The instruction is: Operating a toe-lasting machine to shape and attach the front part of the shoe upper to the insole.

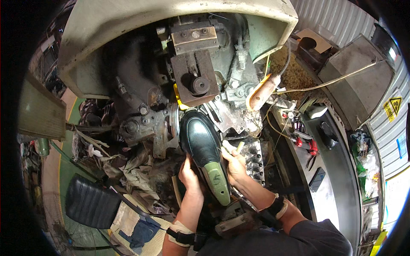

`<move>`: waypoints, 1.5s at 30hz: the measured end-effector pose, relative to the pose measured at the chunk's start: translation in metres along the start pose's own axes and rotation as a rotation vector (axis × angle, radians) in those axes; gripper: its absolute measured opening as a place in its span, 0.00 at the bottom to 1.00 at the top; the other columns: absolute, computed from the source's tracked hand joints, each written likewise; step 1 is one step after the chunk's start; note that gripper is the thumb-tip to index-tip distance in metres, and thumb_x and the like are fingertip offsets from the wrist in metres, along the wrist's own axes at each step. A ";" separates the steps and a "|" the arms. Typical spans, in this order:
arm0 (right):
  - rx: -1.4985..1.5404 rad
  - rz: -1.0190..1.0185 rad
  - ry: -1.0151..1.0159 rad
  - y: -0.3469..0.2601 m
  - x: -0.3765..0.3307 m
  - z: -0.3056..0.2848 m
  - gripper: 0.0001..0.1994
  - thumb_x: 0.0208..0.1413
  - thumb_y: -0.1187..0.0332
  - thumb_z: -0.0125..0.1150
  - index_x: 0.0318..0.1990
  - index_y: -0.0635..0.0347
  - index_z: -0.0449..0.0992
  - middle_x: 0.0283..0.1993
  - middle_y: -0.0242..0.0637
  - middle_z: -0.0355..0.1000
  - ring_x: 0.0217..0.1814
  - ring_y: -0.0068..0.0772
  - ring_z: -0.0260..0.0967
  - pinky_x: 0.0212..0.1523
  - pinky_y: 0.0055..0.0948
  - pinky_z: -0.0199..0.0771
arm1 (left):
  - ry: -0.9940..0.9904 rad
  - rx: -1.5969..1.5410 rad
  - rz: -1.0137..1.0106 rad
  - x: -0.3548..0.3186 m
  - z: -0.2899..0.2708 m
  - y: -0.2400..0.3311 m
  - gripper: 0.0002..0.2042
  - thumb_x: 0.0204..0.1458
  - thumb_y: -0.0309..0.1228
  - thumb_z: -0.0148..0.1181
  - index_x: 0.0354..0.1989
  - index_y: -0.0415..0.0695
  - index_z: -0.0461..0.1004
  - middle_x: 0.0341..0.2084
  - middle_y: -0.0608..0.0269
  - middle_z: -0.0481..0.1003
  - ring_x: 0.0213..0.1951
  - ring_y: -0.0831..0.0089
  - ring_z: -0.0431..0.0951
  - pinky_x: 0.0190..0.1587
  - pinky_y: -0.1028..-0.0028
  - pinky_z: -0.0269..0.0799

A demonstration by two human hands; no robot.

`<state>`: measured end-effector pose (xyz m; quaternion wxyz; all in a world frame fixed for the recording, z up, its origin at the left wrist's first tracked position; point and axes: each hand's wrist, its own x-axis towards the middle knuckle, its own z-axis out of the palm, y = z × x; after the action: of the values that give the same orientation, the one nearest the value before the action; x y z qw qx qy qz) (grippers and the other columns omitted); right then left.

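A black leather shoe upper is stretched over a green shoe last, toe pointing away from me into the machine. The bare heel end of the last faces me. My left hand grips the left side of the shoe, its fingers partly hidden beneath it. On the other side my right hand holds the shoe's edge, with pale covers on some fingertips. The toe lies just below the dark metal head of the machine, between its side plates; whether it touches them I cannot tell.
A pale hood arches over the machine. An orange-cased lamp hangs to the right. Pliers, red-handled tools and a black phone-like object lie on the metal bench. A black-backed chair stands at left, near crumpled scraps.
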<state>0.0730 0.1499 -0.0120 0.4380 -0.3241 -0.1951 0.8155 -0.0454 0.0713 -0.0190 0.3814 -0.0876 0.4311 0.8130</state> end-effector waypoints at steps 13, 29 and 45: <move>-0.011 -0.095 -0.031 0.015 0.036 -0.015 0.38 0.55 0.76 0.69 0.71 0.58 0.56 0.74 0.35 0.48 0.66 0.25 0.59 0.62 0.28 0.68 | -0.008 0.055 0.066 0.012 0.005 -0.015 0.17 0.64 0.41 0.56 0.40 0.36 0.77 0.35 0.61 0.78 0.36 0.69 0.78 0.40 0.69 0.74; 0.039 -0.049 0.145 0.000 -0.002 0.027 0.27 0.61 0.73 0.61 0.66 0.50 0.61 0.58 0.36 0.72 0.55 0.33 0.73 0.57 0.31 0.75 | -0.010 0.000 0.063 0.033 -0.017 -0.023 0.21 0.62 0.48 0.57 0.43 0.38 0.79 0.37 0.61 0.79 0.37 0.71 0.78 0.43 0.70 0.74; -0.272 -0.085 -0.038 -0.112 -0.040 -0.059 0.15 0.66 0.71 0.53 0.55 0.71 0.66 0.53 0.54 0.73 0.47 0.46 0.75 0.53 0.45 0.78 | -0.402 2.305 0.238 -0.023 -0.178 -0.058 0.39 0.47 0.52 0.66 0.62 0.39 0.64 0.46 0.46 0.74 0.51 0.51 0.74 0.49 0.55 0.71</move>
<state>0.1962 0.1784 0.0279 0.4204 -0.3564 -0.3258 0.7682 -0.0221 -0.0579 -0.1538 0.2180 0.4798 0.8494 -0.0278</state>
